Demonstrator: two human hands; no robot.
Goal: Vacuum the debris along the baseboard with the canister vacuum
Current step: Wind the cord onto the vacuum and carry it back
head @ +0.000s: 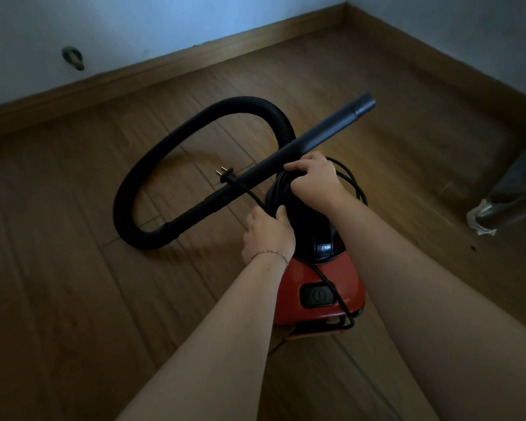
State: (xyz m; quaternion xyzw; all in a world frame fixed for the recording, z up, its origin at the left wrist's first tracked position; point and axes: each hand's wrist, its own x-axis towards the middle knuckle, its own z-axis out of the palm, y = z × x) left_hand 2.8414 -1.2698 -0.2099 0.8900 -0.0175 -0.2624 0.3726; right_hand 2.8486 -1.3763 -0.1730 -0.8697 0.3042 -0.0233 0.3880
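Note:
A red canister vacuum point(319, 278) with a black top stands on the wood floor in front of me. Its black ribbed hose point(170, 147) loops out to the left, and the rigid black wand point(310, 141) lies across the top, tip pointing up right. The black power cord point(351, 183) is coiled on the vacuum's top; its plug point(225, 175) sticks out to the left. My right hand point(313, 180) grips the cord coil on top. My left hand point(268, 232) is closed on the cord strand beside the vacuum's left side. The wooden baseboard point(170, 65) runs along the far wall.
The baseboard meets a second wall at the corner point(346, 13) top right. A small pipe stub point(73, 57) juts from the wall at upper left. A dark furniture leg with a wrapped foot point(486, 217) stands at the right edge.

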